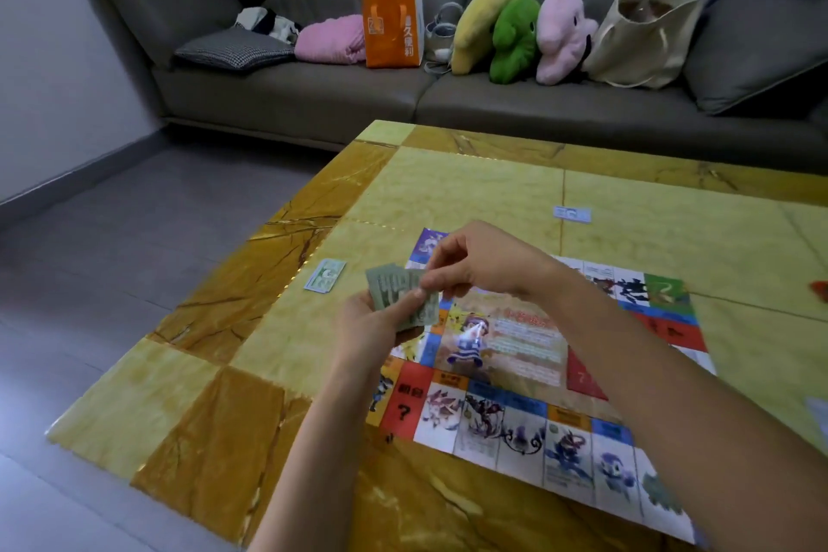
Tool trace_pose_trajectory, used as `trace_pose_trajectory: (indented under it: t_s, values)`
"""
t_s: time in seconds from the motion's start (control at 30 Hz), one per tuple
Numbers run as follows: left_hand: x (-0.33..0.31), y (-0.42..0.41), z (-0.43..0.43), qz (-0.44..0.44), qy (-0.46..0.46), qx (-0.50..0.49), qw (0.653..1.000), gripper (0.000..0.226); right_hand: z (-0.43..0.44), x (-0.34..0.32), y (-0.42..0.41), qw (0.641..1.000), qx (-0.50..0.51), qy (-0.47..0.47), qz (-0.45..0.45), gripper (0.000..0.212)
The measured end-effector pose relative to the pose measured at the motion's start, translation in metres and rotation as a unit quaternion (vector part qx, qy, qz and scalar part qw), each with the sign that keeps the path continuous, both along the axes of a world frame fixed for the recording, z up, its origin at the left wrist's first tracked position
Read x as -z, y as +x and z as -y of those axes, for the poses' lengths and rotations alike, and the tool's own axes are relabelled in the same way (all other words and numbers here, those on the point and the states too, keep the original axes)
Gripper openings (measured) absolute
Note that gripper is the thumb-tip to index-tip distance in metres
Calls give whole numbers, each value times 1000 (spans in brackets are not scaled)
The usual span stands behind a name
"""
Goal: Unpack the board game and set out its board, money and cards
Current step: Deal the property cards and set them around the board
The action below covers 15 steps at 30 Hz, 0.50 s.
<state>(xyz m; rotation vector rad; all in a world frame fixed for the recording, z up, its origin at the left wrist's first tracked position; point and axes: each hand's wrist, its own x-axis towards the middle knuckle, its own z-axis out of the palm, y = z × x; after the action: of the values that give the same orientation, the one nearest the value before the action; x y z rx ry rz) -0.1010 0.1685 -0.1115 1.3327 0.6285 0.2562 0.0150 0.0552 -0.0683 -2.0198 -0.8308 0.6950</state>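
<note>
There is only one view, from a camera on the person's head. It looks forward and down over the yellow table [470, 193]. The left hand [372, 327] and the right hand [484, 264], with the paper money [390, 288] between them, stand near the lens at the middle; the grey sofa [313, 90] lies well behind, along the top. The wide lens bends straight lines at the edges.

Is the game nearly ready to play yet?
Partway. The board lies open on the table, with a left money pile and a far money pile beside it. The left hand holds the green notes while the right hand pinches one. I can't see cards set out yet.
</note>
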Motion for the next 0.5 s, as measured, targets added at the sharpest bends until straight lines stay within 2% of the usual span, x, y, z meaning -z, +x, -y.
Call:
trace_pose_trajectory:
  t_s: [0.1,0.27,0.5]
  values:
    - [-1,22,15,-8,-103,-11,995,15,28,5,15,999,45,23,-18,8]
    - [1,41,33,26,-315,62,947,29,77,15,56,984,170,35,-35,42]
    - [25,57,47,29,-382,49,922,29,133,22,126,934,351,65,-16,24]
